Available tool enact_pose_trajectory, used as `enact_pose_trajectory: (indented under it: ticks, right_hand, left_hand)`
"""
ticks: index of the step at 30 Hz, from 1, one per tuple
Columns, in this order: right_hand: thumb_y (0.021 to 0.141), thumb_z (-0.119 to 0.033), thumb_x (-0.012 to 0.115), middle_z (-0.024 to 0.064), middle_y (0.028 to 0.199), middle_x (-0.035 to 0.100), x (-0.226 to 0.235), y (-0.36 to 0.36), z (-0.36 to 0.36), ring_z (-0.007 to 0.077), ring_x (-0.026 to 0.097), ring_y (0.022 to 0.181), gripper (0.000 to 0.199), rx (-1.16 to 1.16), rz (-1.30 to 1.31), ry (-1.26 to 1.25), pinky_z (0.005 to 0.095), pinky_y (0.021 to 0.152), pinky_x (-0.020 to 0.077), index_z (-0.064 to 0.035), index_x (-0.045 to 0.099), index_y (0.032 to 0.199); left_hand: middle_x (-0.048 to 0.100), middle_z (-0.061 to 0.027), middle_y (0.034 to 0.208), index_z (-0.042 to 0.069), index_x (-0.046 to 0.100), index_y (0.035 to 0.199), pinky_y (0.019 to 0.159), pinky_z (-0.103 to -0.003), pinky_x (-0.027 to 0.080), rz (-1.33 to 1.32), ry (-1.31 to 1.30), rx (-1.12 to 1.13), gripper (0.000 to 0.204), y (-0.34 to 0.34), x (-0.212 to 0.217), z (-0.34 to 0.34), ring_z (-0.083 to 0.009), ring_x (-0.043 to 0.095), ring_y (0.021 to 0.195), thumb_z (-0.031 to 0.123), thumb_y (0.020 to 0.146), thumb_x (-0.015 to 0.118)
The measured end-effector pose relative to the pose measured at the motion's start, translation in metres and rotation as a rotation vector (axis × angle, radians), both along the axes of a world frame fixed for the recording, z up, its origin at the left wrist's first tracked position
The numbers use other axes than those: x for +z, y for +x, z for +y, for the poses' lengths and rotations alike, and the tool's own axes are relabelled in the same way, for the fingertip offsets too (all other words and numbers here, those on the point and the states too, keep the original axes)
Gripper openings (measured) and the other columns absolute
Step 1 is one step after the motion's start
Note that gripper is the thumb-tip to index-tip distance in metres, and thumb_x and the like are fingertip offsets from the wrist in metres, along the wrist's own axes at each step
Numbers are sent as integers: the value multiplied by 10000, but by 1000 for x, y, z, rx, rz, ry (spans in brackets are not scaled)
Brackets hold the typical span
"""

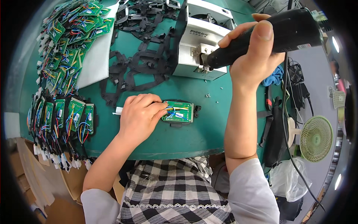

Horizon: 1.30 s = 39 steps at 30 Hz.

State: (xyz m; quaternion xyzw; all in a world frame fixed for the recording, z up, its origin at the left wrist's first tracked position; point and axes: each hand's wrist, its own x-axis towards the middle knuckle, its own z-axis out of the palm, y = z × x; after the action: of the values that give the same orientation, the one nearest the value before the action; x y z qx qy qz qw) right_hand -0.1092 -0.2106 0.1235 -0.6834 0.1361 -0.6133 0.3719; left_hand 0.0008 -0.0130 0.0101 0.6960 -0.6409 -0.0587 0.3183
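Observation:
My left hand [141, 115] is closed at the left end of a green circuit board [182, 112], its thumb and fingertips by the coloured wires. The board lies on a black plastic bracket [176, 124] on the table, and a white connector [119, 110] sticks out left of the hand. In my right hand [257, 56], raised at the upper right, is a thick black electric screwdriver [287, 31], fingers wrapped round it. Its narrow end points down-left to the front outlet of a white and silver screw feeder [194, 46]; the bit itself is hidden there.
Wired circuit boards [71, 56] are heaped at the far left, with a row of bracketed ones [76, 114] nearer. Empty black brackets [145, 59] lie behind my left hand. Loose screws [207, 95] are scattered before the feeder. A cable [286, 112] hangs near a green fan [316, 138].

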Motion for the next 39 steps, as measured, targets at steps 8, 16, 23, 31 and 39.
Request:
enact_pose_trajectory:
  ticks: [8,16,23,31,39]
  right_hand:
    - [878,-594,471,126,656,534,-31,-11,66,229,553,466,683,364,120,286,333,444,486,8,364,1181]
    - [858,-563,551,135,648,568,-49,7,88,188,558,446,715,306,135,197,268,431,477,86,377,1103]
    - [832,-564,606,91,628,584,-56,10,95,144,557,452,704,319,142,196,220,423,422,65,422,1091]
    - [832,-601,579,79,617,579,-59,13,104,136,540,459,750,432,229,108,222,433,408,71,419,1124]
    - [894,-604,455,103,656,564,-55,-1,90,180,503,454,712,302,-25,327,284,430,422,24,396,1224]
  left_hand:
    - [619,16,919,111,693,901,775,-352,416,5,-39,11,137,2,-7,1,-197,581,857,137,767,698]
    - [601,50,848,126,722,870,745,-306,415,-92,-83,38,144,2,-8,2,-145,577,806,122,726,715]
    - [597,52,827,120,699,783,703,-309,428,-90,-121,57,64,2,-9,1,-149,581,776,99,722,694]
    - [557,36,775,125,646,687,652,-315,440,9,-168,77,53,0,-10,2,-164,567,745,121,674,697]
    - [603,-65,1027,79,664,989,972,-400,432,-96,-88,8,260,1,-14,7,-252,585,1023,142,738,684]
